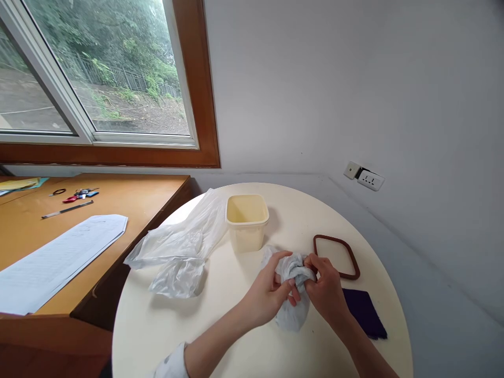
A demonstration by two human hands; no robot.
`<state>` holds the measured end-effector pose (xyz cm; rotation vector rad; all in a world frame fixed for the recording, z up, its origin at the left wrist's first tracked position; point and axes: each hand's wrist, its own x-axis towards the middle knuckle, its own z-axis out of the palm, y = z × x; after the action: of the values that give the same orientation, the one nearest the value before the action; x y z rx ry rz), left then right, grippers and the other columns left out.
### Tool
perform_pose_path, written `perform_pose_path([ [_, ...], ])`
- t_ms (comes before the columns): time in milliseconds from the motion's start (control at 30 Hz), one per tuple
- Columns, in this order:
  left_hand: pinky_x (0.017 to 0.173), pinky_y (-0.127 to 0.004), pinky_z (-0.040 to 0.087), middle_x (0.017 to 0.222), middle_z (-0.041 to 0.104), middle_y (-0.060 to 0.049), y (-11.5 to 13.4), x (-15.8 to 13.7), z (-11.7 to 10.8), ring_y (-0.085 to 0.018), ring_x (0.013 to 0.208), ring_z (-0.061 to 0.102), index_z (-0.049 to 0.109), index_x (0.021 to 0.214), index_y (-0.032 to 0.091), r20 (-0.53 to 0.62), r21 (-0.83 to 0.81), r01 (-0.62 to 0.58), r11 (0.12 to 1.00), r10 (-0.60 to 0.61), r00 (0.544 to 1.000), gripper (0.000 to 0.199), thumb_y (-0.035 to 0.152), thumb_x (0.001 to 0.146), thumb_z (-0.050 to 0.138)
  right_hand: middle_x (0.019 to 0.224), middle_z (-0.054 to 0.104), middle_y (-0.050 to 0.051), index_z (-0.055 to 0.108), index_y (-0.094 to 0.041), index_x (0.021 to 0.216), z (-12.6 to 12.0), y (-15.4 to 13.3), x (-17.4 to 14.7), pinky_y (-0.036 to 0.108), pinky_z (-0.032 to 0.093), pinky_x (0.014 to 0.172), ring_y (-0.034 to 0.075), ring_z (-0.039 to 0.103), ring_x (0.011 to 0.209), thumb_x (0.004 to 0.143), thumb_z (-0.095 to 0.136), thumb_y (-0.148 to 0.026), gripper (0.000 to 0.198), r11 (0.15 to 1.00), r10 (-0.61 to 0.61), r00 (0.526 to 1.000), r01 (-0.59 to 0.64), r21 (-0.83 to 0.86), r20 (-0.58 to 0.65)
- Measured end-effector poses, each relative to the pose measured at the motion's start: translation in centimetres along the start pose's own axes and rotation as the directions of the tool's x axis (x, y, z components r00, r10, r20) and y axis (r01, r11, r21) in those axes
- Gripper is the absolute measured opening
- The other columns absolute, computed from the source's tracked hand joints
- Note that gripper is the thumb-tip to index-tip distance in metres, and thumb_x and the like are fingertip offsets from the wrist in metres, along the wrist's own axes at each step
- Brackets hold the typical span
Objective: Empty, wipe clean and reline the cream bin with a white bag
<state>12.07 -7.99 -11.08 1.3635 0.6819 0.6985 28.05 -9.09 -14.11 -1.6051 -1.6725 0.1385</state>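
Observation:
Both my hands work on a crumpled whitish plastic bag (pixel 293 315) above the near right part of the round table. With curled fingers my left hand (pixel 268 296) grips its left side. My right hand (pixel 325 283) pinches a twisted part of the bag at the right. What the bag contains, if anything, I cannot make out. Behind my hands stands a cream plastic bin (pixel 248 231), upright and open at the top. A brown rounded frame (pixel 350 257) lies just beyond my right hand, and a dark purple cloth (pixel 364 312) lies beside my right wrist.
Another thin white plastic bag (pixel 185 244) spreads over the left of the round cream table (pixel 157 336). Left of it is a wooden desk (pixel 134 191) with papers (pixel 71 262), a pen (pixel 66 209) and keys (pixel 82 194). A wall socket (pixel 370 180) is at the right.

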Motion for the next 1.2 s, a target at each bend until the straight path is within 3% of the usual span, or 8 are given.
perform_pose_path([
  [167, 0.069, -0.032, 0.047, 0.068, 0.056, 0.001, 0.6, -0.1, -0.2, -0.014, 0.063, 0.058, 0.03, 0.127, 0.02, -0.087, -0.016, -0.026, 1.0, 0.024, 0.996, 0.057, 0.048, 0.082, 0.05, 0.06, 0.047, -0.002, 0.037, -0.021, 0.064, -0.2, -0.1, 0.1, 0.023, 0.035, 0.056, 0.015, 0.041, 0.063, 0.054, 0.04, -0.006, 0.019, 0.999, 0.037, 0.999, -0.037, 0.02, 0.017],
  [400, 0.073, -0.031, 0.047, 0.075, 0.056, -0.001, 0.6, -0.1, -0.7, -0.013, 0.068, 0.058, 0.035, 0.126, 0.021, -0.095, 0.001, -0.118, 0.993, 0.118, 0.988, 0.049, 0.046, 0.084, 0.047, 0.059, 0.042, -0.006, 0.047, -0.021, 0.081, -0.8, -0.8, 0.7, 0.023, 0.036, 0.056, 0.012, 0.042, 0.057, 0.058, 0.044, -0.008, 0.026, 0.948, 0.148, 0.978, -0.183, 0.259, 0.149],
  [600, 0.078, -0.032, 0.045, 0.08, 0.06, -0.004, 0.7, -0.5, -1.0, -0.015, 0.077, 0.058, 0.04, 0.123, 0.021, -0.09, 0.076, -0.217, 0.973, 0.224, 0.971, 0.038, 0.037, 0.089, 0.044, 0.054, 0.049, -0.007, 0.047, -0.02, 0.09, -0.9, -1.2, 1.2, 0.021, 0.034, 0.047, 0.01, 0.042, 0.049, 0.06, 0.046, -0.013, 0.031, 0.739, 0.236, 0.896, -0.416, 0.53, 0.376],
  [800, 0.071, -0.028, 0.04, 0.084, 0.065, -0.005, 1.8, -1.2, -1.2, -0.015, 0.078, 0.052, 0.051, 0.116, 0.022, -0.011, 0.24, -0.276, 0.931, 0.287, 0.958, 0.029, 0.031, 0.09, 0.043, 0.058, 0.056, -0.005, 0.051, -0.019, 0.096, -1.5, -1.7, 1.7, 0.022, 0.036, 0.045, 0.009, 0.043, 0.044, 0.06, 0.044, -0.015, 0.037, 0.621, 0.238, 0.816, -0.545, 0.563, 0.527],
  [900, 0.071, -0.029, 0.041, 0.082, 0.066, -0.006, 2.0, -1.2, -1.3, -0.016, 0.076, 0.054, 0.059, 0.108, 0.02, -0.012, 0.158, -0.283, 0.946, 0.288, 0.957, 0.025, 0.03, 0.089, 0.045, 0.056, 0.055, -0.006, 0.053, -0.019, 0.096, -1.7, -1.8, 1.8, 0.021, 0.035, 0.044, 0.009, 0.044, 0.044, 0.059, 0.043, -0.015, 0.038, 0.625, 0.236, 0.798, -0.562, 0.542, 0.555],
  [1033, 0.08, -0.033, 0.045, 0.087, 0.068, -0.009, 2.3, -1.1, -1.3, -0.02, 0.086, 0.06, 0.069, 0.085, 0.016, 0.059, 0.003, -0.302, 0.953, 0.302, 0.952, 0.025, 0.03, 0.087, 0.048, 0.059, 0.057, -0.005, 0.053, -0.019, 0.097, -1.6, -1.5, 2.1, 0.021, 0.036, 0.045, 0.011, 0.048, 0.048, 0.059, 0.041, -0.012, 0.041, 0.666, 0.216, 0.813, -0.527, 0.527, 0.541],
  [1133, 0.081, -0.034, 0.046, 0.093, 0.068, -0.01, 2.7, -1.2, -1.2, -0.022, 0.091, 0.06, 0.071, 0.079, 0.016, 0.143, 0.032, -0.3, 0.954, 0.292, 0.946, 0.029, 0.03, 0.087, 0.047, 0.066, 0.062, -0.002, 0.056, -0.018, 0.093, -1.5, -1.1, 2.3, 0.023, 0.041, 0.051, 0.013, 0.055, 0.057, 0.058, 0.043, -0.009, 0.039, 0.729, 0.136, 0.839, -0.444, 0.521, 0.526],
  [1200, 0.082, -0.034, 0.045, 0.094, 0.069, -0.01, 2.8, -1.1, -1.1, -0.022, 0.093, 0.06, 0.07, 0.079, 0.017, 0.119, 0.069, -0.309, 0.949, 0.299, 0.947, 0.028, 0.03, 0.088, 0.047, 0.071, 0.064, 0.001, 0.058, -0.018, 0.085, -1.6, -1.0, 2.3, 0.026, 0.045, 0.059, 0.017, 0.058, 0.067, 0.061, 0.048, -0.011, 0.027, 0.794, 0.105, 0.852, -0.382, 0.473, 0.513],
])
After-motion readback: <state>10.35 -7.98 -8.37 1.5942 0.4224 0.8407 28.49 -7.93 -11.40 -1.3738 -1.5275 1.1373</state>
